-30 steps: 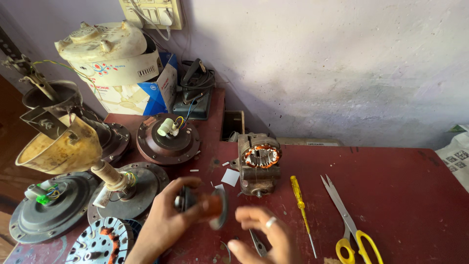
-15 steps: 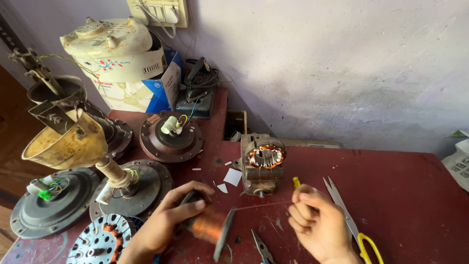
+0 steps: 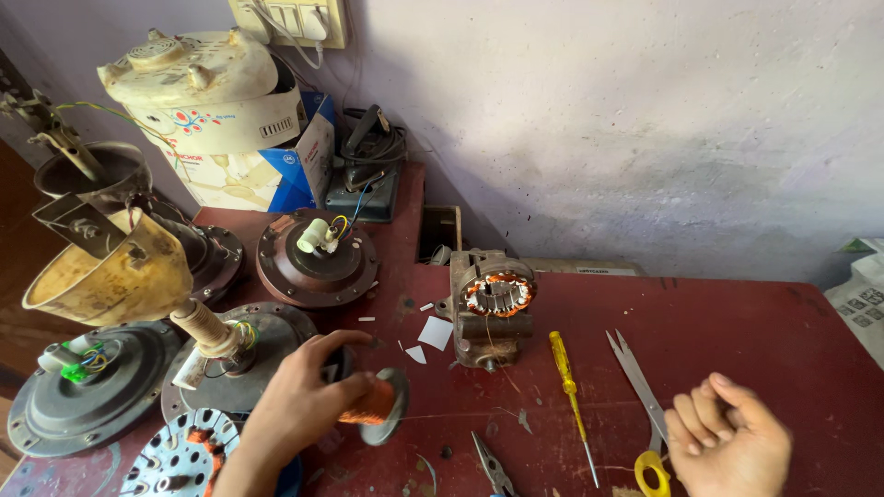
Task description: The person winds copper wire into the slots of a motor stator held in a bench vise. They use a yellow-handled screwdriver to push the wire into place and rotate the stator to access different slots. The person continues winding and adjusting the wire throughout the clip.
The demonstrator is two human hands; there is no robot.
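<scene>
- Nearest, at the lower edge: left hand (image 3: pixel 295 405) with fingers wrapped around a spool of copper wire (image 3: pixel 373 405), holding it on its side just above the red surface (image 3: pixel 737 331), one flange facing right.
- Lower right: right hand (image 3: pixel 727 446) with fingers curled in close against the thumb, well apart from the spool. Cannot tell whether a strand is pinched there.
- Between the two hands: a faint thin wire (image 3: pixel 460 416) leading off the spool to the right, too fine to follow all the way.
- Judged from this: best handled with the spool held level and steady and the strand kept lightly taut, clear of the pliers (image 3: pixel 493 465) lying below it, so as not to kink or snag.
- Just beside the right hand: yellow-handled scissors (image 3: pixel 635 377). Left of them, a yellow screwdriver (image 3: pixel 566 387).
- Middle: a stator with copper windings (image 3: pixel 497 294) sitting in a metal block, with white paper scraps (image 3: pixel 435 331) near it.
- Left side: several round fan motor housings (image 3: pixel 318 258) and a perforated rotor disc (image 3: pixel 180 456).
- Farthest: a cream appliance (image 3: pixel 203 83) on a cardboard box (image 3: pixel 295 156), against the pale wall (image 3: pixel 645 120).
</scene>
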